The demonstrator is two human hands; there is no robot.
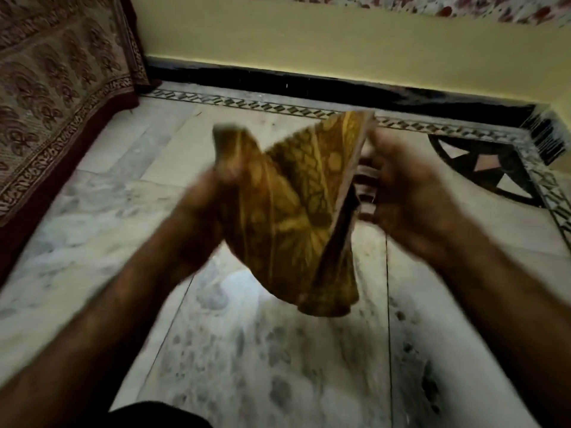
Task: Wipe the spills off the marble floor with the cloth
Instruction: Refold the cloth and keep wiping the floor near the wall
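Held up off the pale grey-veined marble floor (234, 350): a mustard-yellow cloth with a dark leaf-and-fan print (296, 211), partly folded, lower corner hanging free and touching nothing. Left hand (197, 211) pinching the cloth's left edge, fingers closed on the fabric though blurred. Right hand (411, 199) at the cloth's right edge, fingers curled toward it; too smeared to say whether gripping or only steadying. Seemingly mid-fold, not yet wiping.

To do this step well: gather into a flat pad thick enough to soak, loose corner tucked in so as not to drag wet streaks. Better one hand flat on top than a bunched fistful.

Directly beneath the cloth, and nearer than it, dull grey blotches (278, 344) on the marble, probably the spills. Best begun at the blotches under the cloth, then worked back toward the body in overlapping strokes, turning to a dry face once damp. Worth keeping clear of the patterned maroon-bordered bedspread (55, 97) hanging left of the cloth.
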